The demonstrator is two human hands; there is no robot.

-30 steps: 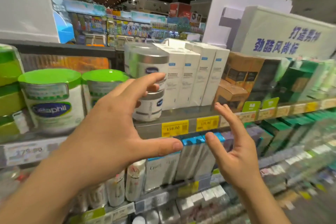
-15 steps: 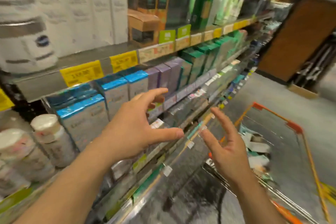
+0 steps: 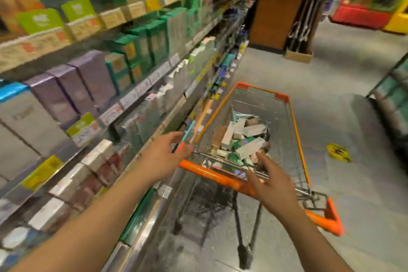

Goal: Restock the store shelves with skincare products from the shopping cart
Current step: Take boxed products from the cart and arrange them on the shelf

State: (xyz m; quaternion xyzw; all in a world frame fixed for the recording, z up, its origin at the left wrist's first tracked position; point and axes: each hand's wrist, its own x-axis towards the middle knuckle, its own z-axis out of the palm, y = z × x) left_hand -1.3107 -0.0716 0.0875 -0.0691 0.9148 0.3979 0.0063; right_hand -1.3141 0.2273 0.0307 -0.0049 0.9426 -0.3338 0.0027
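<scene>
Cart point(image 3: 293, 121) (holding boxes point(image 3: 242, 139)) right of shelves point(image 3: 136, 93).

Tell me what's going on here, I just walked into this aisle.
A person is restocking skincare shelves from an orange-rimmed shopping cart parked beside them. Both hands are empty with fingers spread: the left hand hangs near the cart's left corner, the right hand above its orange handle. Boxed products lie piled in the basket, and nothing has been picked up yet.
</scene>
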